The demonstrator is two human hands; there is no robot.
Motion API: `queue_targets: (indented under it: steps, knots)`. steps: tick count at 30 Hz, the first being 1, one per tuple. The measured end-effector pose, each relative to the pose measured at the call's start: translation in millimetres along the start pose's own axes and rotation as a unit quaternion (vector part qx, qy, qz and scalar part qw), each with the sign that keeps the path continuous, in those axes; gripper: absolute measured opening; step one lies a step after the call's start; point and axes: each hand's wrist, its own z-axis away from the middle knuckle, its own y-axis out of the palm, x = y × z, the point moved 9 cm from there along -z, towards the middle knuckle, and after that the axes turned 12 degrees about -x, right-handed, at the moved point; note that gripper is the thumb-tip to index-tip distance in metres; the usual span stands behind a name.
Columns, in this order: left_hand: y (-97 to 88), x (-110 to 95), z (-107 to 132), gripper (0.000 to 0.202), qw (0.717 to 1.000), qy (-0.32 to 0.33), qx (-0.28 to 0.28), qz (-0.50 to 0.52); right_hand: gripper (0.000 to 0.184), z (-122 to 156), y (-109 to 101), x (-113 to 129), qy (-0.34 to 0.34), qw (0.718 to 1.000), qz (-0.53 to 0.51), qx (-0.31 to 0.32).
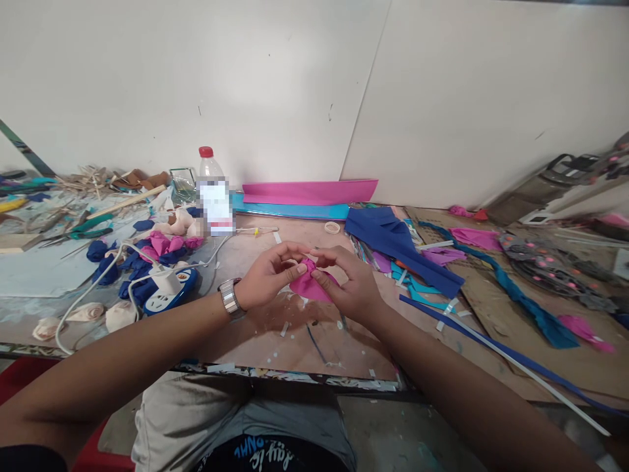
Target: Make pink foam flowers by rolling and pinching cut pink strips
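Observation:
Both my hands meet above the middle of the worktable [275, 341], pinching a piece of pink fabric [305, 286]. My left hand [268, 274], with a metal watch on its wrist, has its fingers closed on the gathered top of the fabric. My right hand [346, 282] grips the same fabric from the right, thumb and fingers pressed together. The lower part of the fabric hangs loose between my palms.
A blue-and-white power strip [167, 292] with cables lies left of my hands, among blue, pink and cream fabric rosettes [162, 246]. A red-capped plastic bottle [213, 196] stands behind. Blue and teal fabric pieces [403, 246] and strips lie to the right. Pink and blue sheets [309, 193] lean against the wall.

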Motion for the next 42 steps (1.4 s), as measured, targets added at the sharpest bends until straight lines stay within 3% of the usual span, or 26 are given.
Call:
queue_targets:
  steps: [3, 8, 14, 19, 25, 33, 38, 42]
  knots:
    - [1.4, 2, 1, 0.042, 0.999, -0.018, -0.002, 0.032, 0.032, 0, 5, 5, -0.021, 0.999, -0.01, 0.033]
    - [3.6, 5, 2, 0.048, 0.999, -0.04, 0.005, 0.021, 0.027, 0, 10, 10, -0.028, 0.997, -0.028, 0.064]
    - [-13.0, 8, -5, 0.04, 0.998, -0.004, -0.051, -0.034, 0.022, 0, 1, -5, 0.006, 1.0, -0.005, 0.003]
    - [-15.9, 19, -8, 0.042, 0.996, -0.051, -0.051, -0.054, 0.022, -2, -12, -16, 0.034, 0.998, 0.024, -0.057]
    - [-16.5, 25, -6, 0.038, 0.993, -0.094, -0.072, 0.0, 0.023, -1, -12, -17, 0.04, 0.997, 0.021, -0.058]
    - [-11.2, 31, -4, 0.037, 0.991, -0.12, -0.047, 0.016, 0.024, 0, -13, -23, 0.078, 0.994, -0.009, -0.08]
    - [-6.1, 38, -3, 0.039, 0.989, -0.144, -0.02, -0.001, 0.021, 0, -12, -21, 0.064, 0.995, 0.005, -0.073]
    - [-15.3, 26, -6, 0.041, 0.992, -0.076, -0.062, -0.079, 0.02, -1, -7, -21, 0.054, 0.997, 0.033, -0.04]
